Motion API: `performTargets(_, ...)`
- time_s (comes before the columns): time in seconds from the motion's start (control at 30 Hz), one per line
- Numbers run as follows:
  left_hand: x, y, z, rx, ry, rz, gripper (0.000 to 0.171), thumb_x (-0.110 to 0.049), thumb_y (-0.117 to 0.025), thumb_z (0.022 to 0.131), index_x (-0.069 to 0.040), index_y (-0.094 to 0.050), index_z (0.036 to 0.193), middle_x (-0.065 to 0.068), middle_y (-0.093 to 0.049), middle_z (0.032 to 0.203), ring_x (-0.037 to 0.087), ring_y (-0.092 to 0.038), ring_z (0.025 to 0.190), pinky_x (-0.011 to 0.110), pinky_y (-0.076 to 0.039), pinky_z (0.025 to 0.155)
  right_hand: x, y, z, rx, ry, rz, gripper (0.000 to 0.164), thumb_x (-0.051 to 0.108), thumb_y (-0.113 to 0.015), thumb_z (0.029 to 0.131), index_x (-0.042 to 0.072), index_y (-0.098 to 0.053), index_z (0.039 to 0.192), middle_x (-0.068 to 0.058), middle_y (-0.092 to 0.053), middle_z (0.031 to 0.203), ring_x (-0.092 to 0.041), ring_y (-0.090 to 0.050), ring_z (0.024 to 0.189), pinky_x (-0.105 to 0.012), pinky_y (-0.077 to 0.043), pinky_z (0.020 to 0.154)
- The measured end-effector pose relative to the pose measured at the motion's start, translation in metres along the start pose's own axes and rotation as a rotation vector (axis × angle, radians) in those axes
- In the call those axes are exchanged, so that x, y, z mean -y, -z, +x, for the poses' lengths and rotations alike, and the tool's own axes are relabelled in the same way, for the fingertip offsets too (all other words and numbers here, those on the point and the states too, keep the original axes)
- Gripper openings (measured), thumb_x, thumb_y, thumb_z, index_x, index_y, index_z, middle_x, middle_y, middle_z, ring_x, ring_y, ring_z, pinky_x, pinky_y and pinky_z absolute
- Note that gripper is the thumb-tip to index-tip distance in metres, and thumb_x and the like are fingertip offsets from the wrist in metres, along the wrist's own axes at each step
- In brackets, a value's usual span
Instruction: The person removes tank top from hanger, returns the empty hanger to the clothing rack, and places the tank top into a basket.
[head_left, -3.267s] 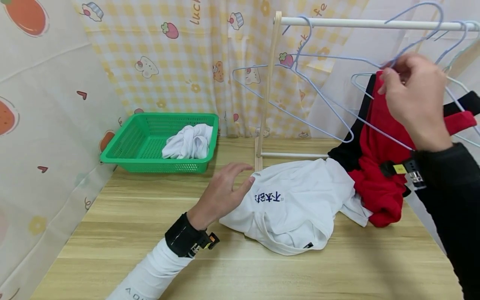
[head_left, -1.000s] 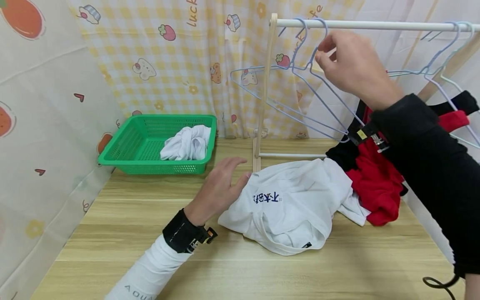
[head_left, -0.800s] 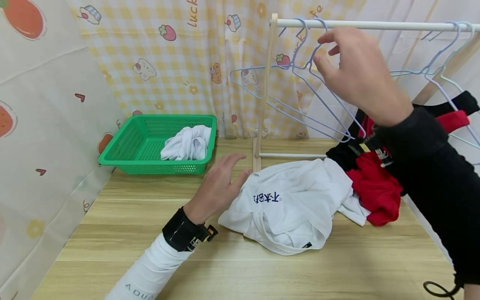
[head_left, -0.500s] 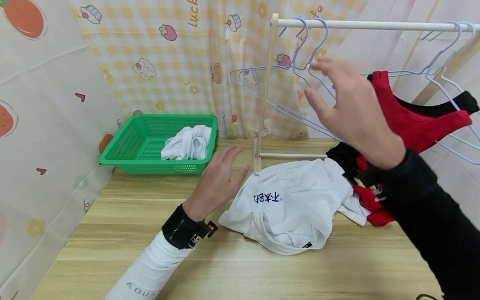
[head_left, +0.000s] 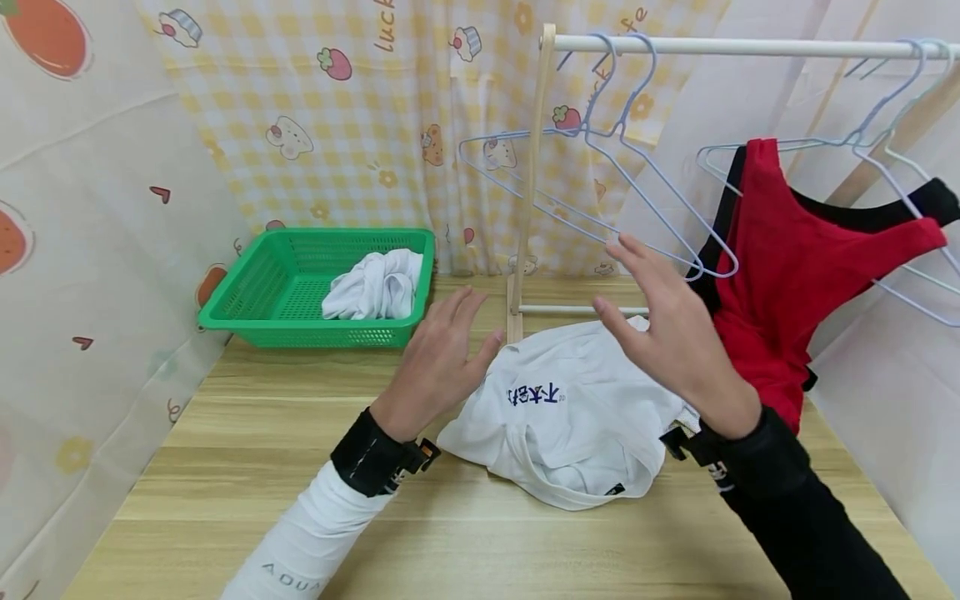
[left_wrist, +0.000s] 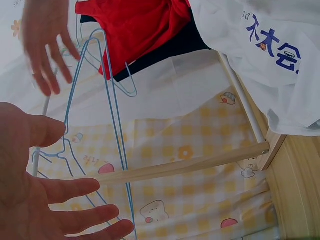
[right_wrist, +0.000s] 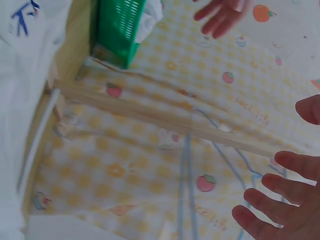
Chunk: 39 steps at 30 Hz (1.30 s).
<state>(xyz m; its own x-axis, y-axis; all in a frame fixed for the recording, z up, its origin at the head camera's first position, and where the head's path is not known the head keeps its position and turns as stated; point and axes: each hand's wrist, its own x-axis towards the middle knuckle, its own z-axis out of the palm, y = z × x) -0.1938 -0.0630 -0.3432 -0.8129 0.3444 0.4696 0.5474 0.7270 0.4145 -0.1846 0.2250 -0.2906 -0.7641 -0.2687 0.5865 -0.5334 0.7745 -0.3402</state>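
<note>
A white T-shirt [head_left: 577, 417] with dark blue lettering lies crumpled on the wooden table. My left hand [head_left: 438, 362] hovers by its left side, fingers spread and holding nothing. Over the shirt's right part is my right hand [head_left: 671, 333], also with fingers apart and nothing in them. Two blue wire hangers [head_left: 626, 137] hang bare at the left end of the rack's white rail [head_left: 720, 46]. Farther right, a red tank top [head_left: 795, 250] hangs in front of a black garment [head_left: 723, 217]. Both wrist views show the fingers extended, with hangers beyond.
A green plastic basket [head_left: 315, 335] stands at the back left, with a bunched white cloth [head_left: 375, 285] inside. The rack's wooden post [head_left: 534, 183] rises behind the shirt. More hangers [head_left: 862, 137] hang at the right of the rail.
My right hand carried a blue hanger left along the rail beside the other one, released it, then came down over the shirt. The left hand shifted only slightly.
</note>
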Motion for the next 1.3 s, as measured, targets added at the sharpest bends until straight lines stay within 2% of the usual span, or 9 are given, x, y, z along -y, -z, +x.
performTargets(0.2, -0.001, -0.003, 0.0, 0.021, 0.025, 0.026, 0.062, -0.037, -0.062, 0.109, 0.0, -0.049, 0.157, 0.028, -0.047, 0.162, 0.045, -0.046, 0.151, 0.067, -0.043, 0.119, -0.012, -0.027, -0.019, 0.041, -0.073, 0.017, 0.068, 0.027, -0.072, 0.102, 0.008, -0.048, 0.163, -0.015, -0.04, 0.173, -0.042, -0.041, 0.156, -0.07, -0.039, 0.12)
performTargets(0.4, -0.004, -0.007, 0.001, 0.038, 0.052, 0.047, 0.065, -0.04, -0.063, 0.109, -0.002, -0.048, 0.159, 0.026, -0.048, 0.162, 0.043, -0.045, 0.151, 0.064, -0.041, 0.122, -0.017, -0.042, -0.029, 0.075, -0.148, 0.038, 0.068, 0.031, -0.071, 0.103, 0.009, -0.047, 0.163, -0.012, -0.036, 0.176, -0.041, -0.037, 0.159, -0.071, -0.037, 0.121)
performTargets(0.53, -0.005, -0.01, 0.003, 0.038, 0.034, 0.073, 0.066, -0.041, -0.065, 0.108, -0.002, -0.049, 0.158, 0.025, -0.051, 0.158, 0.042, -0.048, 0.149, 0.059, -0.041, 0.123, -0.018, -0.045, -0.032, 0.075, -0.162, 0.044, 0.067, 0.031, -0.071, 0.104, 0.009, -0.047, 0.163, -0.012, -0.036, 0.175, -0.04, -0.037, 0.159, -0.071, -0.038, 0.12)
performTargets(0.77, -0.01, -0.018, 0.016, 0.063, -0.055, 0.144, 0.074, -0.046, -0.071, 0.104, -0.002, -0.049, 0.158, 0.026, -0.052, 0.157, 0.041, -0.049, 0.148, 0.055, -0.04, 0.125, -0.019, -0.042, -0.034, 0.081, -0.18, 0.053, 0.066, 0.031, -0.07, 0.105, 0.009, -0.048, 0.162, -0.015, -0.037, 0.175, -0.042, -0.038, 0.158, -0.073, -0.036, 0.12)
performTargets(0.83, -0.013, -0.02, 0.022, 0.105, -0.075, 0.159, 0.079, -0.048, -0.072, 0.103, -0.004, -0.045, 0.162, 0.024, -0.05, 0.16, 0.039, -0.048, 0.149, 0.053, -0.042, 0.125, -0.019, -0.039, -0.035, 0.066, -0.182, 0.054, 0.065, 0.031, -0.07, 0.104, 0.008, -0.05, 0.161, -0.015, -0.038, 0.174, -0.043, -0.039, 0.157, -0.073, -0.037, 0.12)
performTargets(0.93, -0.018, -0.025, 0.034, 0.203, -0.089, 0.173, 0.084, -0.051, -0.073, 0.102, -0.005, -0.04, 0.165, 0.024, -0.044, 0.166, 0.039, -0.043, 0.154, 0.051, -0.04, 0.127, -0.02, -0.036, -0.035, 0.04, -0.18, 0.055, 0.064, 0.03, -0.071, 0.104, 0.007, -0.051, 0.16, -0.016, -0.04, 0.173, -0.044, -0.04, 0.156, -0.074, -0.039, 0.118)
performTargets(1.1, -0.025, -0.036, 0.054, 0.416, -0.083, 0.176, 0.089, -0.057, -0.071, 0.101, -0.013, -0.035, 0.169, 0.022, -0.034, 0.173, 0.038, -0.034, 0.161, 0.052, -0.036, 0.129, -0.023, -0.03, -0.035, 0.007, -0.178, 0.074, 0.064, 0.027, -0.072, 0.103, 0.006, -0.052, 0.159, -0.019, -0.042, 0.171, -0.046, -0.041, 0.155, -0.076, -0.037, 0.118)
performTargets(1.3, -0.033, -0.052, 0.077, 0.655, -0.073, 0.174, 0.097, -0.058, -0.075, 0.098, -0.028, -0.023, 0.174, 0.015, -0.022, 0.179, 0.035, -0.023, 0.166, 0.056, -0.037, 0.128, -0.027, -0.026, -0.036, -0.029, -0.167, 0.087, 0.062, 0.023, -0.073, 0.102, 0.004, -0.053, 0.158, -0.02, -0.045, 0.169, -0.046, -0.043, 0.154, -0.074, -0.038, 0.117)
